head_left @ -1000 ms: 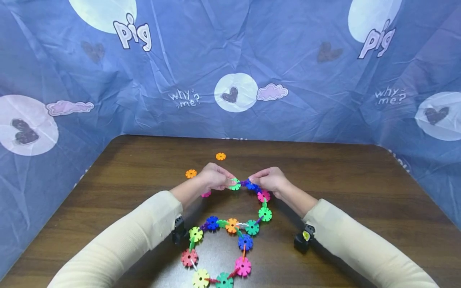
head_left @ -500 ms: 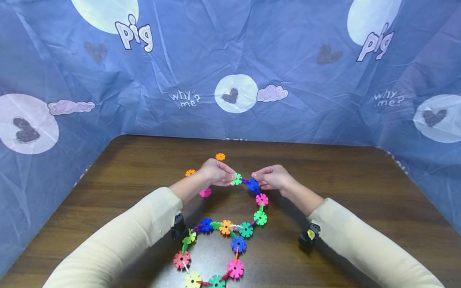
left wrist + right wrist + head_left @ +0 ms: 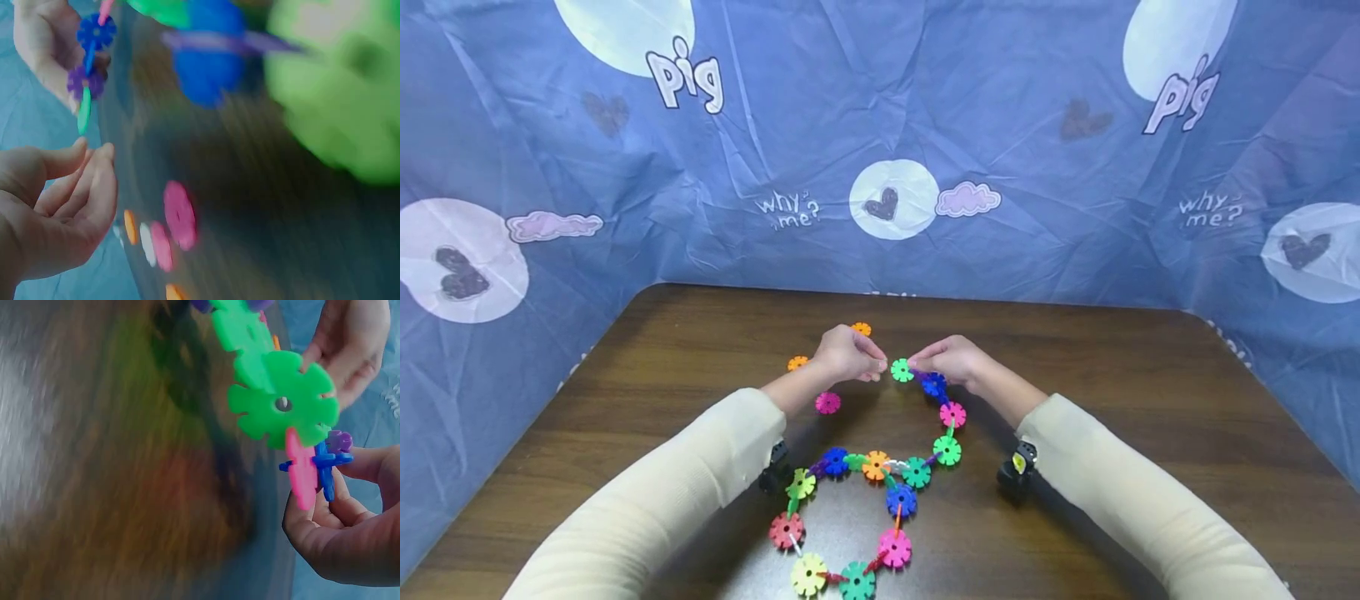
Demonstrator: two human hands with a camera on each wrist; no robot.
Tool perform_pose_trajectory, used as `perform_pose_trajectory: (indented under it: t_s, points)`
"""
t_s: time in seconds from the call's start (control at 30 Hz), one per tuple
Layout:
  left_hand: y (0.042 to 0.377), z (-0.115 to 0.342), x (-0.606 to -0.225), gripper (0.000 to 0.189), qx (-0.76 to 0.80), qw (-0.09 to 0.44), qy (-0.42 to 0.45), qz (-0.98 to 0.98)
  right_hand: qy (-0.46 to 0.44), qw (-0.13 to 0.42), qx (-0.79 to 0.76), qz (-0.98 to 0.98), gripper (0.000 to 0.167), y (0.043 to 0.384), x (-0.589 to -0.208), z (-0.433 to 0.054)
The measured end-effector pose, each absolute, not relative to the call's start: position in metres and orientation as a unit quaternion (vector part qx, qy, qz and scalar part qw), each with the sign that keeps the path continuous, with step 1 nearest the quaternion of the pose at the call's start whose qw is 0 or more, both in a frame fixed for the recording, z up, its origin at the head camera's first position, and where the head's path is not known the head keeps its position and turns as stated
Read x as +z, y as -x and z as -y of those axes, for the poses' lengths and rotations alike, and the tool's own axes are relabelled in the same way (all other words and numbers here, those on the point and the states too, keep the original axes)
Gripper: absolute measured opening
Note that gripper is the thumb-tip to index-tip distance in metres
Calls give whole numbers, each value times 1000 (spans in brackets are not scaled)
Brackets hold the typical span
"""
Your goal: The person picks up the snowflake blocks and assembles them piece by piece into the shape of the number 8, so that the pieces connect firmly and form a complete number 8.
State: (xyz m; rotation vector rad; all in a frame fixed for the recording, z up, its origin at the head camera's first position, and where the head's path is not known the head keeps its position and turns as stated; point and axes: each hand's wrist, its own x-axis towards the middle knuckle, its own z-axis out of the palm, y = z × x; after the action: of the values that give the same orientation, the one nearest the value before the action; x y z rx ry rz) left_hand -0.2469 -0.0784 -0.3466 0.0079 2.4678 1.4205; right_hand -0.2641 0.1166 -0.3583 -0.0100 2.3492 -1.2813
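A chain of interlocking plastic snowflake discs runs across the table, its near part forming a closed loop [image 3: 894, 547]. Its far end curves up to a bright green disc [image 3: 902, 371], joined to a purple disc [image 3: 85, 83] and blue discs [image 3: 96, 32]. My right hand [image 3: 955, 362] pinches the chain by the purple and blue discs near that end; in the right wrist view the fingers [image 3: 350, 540] partly hide them. My left hand [image 3: 850, 354] is just left of the green disc, apart from it. In the left wrist view its thumb and fingers [image 3: 69, 203] hold nothing.
Loose discs lie left of the chain: a pink one [image 3: 828, 403] and two orange ones, one [image 3: 797, 363] beside the left wrist and another [image 3: 861, 329] behind the left hand. A white disc [image 3: 148, 244] shows in the left wrist view. Blue printed cloth [image 3: 880, 258] surrounds the table.
My left hand has let go of the green disc and drawn slightly away. The right hand has shifted left along the chain's end. The near loop has slid a little.
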Motion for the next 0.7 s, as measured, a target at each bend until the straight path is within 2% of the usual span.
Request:
perform_pose_trajectory:
  t_s: [0.2, 0.47, 0.6, 0.7]
  points:
    - [243, 112, -351, 8, 325, 85, -123, -934, -27, 235, -476, -847, 33, 272, -366, -130]
    - [228, 143, -357, 20, 268, 44, -245, -931, -36, 242, -491, -836, 38, 270, -367, -137]
    - [224, 148, -362, 19, 240, 29, -282, -929, -29, 240, -484, -841, 39, 268, -367, -134]
    - [223, 148, -364, 19, 235, 36, -278, -931, -18, 237, -478, -846, 38, 266, -367, -129]
